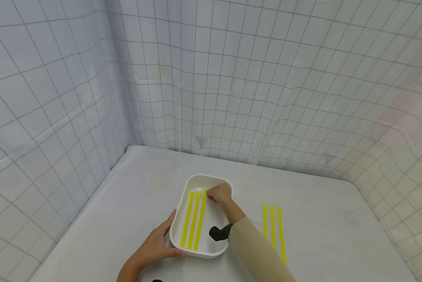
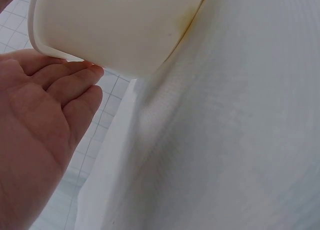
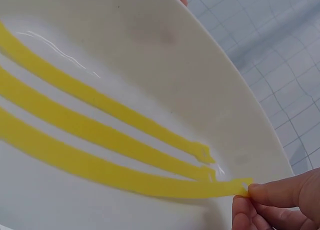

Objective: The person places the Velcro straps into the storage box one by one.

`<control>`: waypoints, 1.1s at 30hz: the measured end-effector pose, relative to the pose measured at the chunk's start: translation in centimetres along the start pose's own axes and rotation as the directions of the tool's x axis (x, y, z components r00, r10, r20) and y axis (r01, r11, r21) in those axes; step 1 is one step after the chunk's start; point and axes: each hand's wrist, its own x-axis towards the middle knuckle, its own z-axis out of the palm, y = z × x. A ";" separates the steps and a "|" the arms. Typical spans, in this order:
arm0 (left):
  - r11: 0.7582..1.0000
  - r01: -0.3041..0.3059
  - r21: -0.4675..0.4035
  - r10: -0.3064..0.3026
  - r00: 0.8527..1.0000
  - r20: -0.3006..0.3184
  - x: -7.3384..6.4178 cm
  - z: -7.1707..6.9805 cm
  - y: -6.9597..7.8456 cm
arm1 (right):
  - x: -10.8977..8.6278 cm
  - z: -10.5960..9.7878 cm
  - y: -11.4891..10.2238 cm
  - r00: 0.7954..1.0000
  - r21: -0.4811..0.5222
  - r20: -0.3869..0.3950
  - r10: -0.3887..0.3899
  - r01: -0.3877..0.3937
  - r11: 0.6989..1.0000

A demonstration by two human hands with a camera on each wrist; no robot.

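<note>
A white oval-cornered tray (image 1: 216, 254) holds three yellow slotted-head straps side by side, like hook-and-loop cable ties. My right hand (image 1: 219, 192) reaches over its far right part and pinches the slotted end of the rightmost strap (image 3: 185, 188) between thumb and fingertips. The left strap (image 1: 187, 219) and middle strap (image 1: 194, 219) lie on the tray's floor, their heads towards the far end. At the near left corner my left hand (image 1: 154, 244) holds the tray, thumb along the front side and fingers on the left side. In the left wrist view its fingertips (image 2: 95, 72) touch the outside below the rim.
To the right of the tray, three more yellow straps (image 1: 273, 227) lie on the white table (image 1: 320, 227), partly behind the right sleeve (image 1: 258, 250). A black device (image 1: 219, 234) sits at the right wrist. White grid-patterned curtains (image 1: 232, 98) enclose the back and sides.
</note>
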 end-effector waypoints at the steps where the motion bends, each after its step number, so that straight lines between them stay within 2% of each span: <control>1: 1.000 -0.002 0.002 0.002 1.000 -0.002 0.0 0.0 0.0 | 0.1 0.1 0.1 1.000 -0.011 -0.004 0.008 -0.008 1.000; 6: 1.000 -0.021 0.014 0.021 1.000 -0.004 -0.2 0.0 0.3 | 0.4 0.4 0.5 0.998 -0.050 -0.034 0.060 -0.062 0.997; 17: 0.998 -0.045 0.037 0.046 0.999 -0.021 -0.2 0.0 0.2 | 1.1 1.0 0.6 0.990 -0.025 -0.038 0.136 -0.137 0.990; 25: 0.999 -0.011 0.036 0.012 1.000 -0.018 -0.1 0.0 0.2 | 1.1 1.1 0.6 0.989 -0.064 -0.048 0.139 -0.142 0.988; 33: 1.000 -0.014 0.024 0.014 1.000 -0.020 -0.1 0.2 0.2 | 1.1 1.1 0.9 0.992 -0.071 -0.038 0.120 -0.123 0.990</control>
